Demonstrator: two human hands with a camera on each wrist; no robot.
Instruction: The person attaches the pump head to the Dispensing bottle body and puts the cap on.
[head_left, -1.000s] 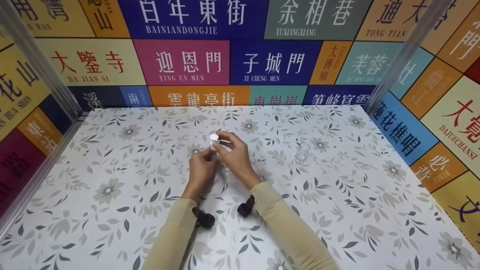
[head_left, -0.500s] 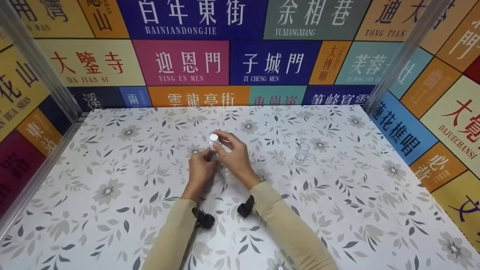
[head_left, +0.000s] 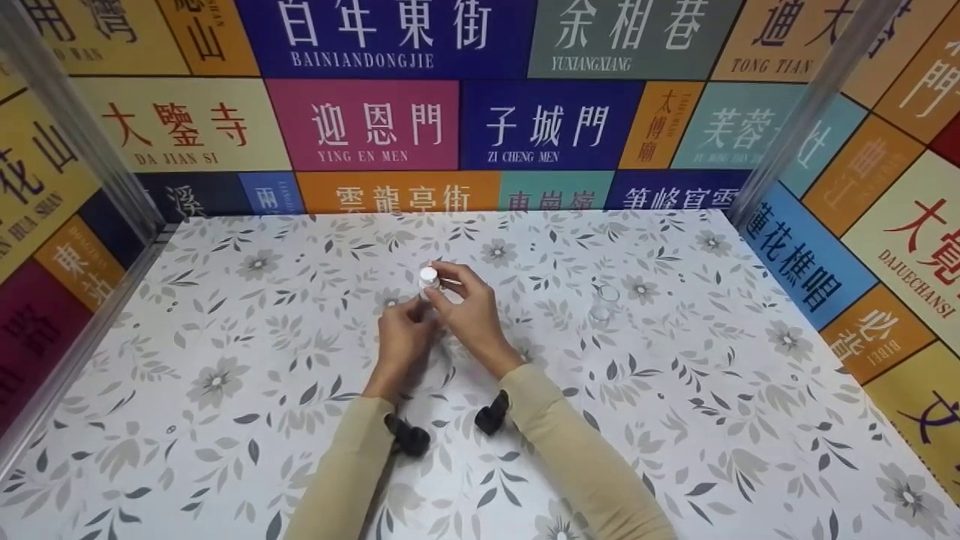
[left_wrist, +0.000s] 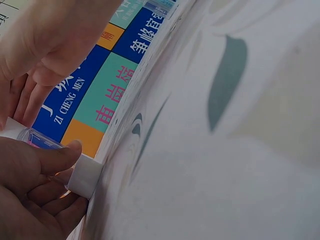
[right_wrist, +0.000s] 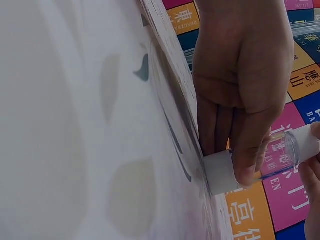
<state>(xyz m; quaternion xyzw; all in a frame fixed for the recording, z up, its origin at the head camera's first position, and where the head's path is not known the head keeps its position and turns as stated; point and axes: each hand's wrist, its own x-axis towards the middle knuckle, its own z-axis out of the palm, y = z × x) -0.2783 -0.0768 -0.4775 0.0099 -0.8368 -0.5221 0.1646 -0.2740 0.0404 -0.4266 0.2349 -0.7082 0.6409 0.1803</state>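
Observation:
A small clear bottle (right_wrist: 275, 156) stands upright on the table, with a white base (right_wrist: 220, 173) and a white cap (head_left: 428, 274). My left hand (head_left: 403, 335) grips it low down, thumb and fingers round the part just above the base. At the top, my right hand (head_left: 474, 313) pinches the white cap between thumb and fingers. In the left wrist view the base (left_wrist: 86, 176) touches the tabletop. Most of the bottle's body is hidden behind my hands in the head view.
A clear, see-through round piece (head_left: 601, 313) like a small cup or cover rests on the table to the right. The table (head_left: 262, 450) has a leaf-and-flower cover. Walls of coloured sign panels (head_left: 367, 124) rise behind and at both sides.

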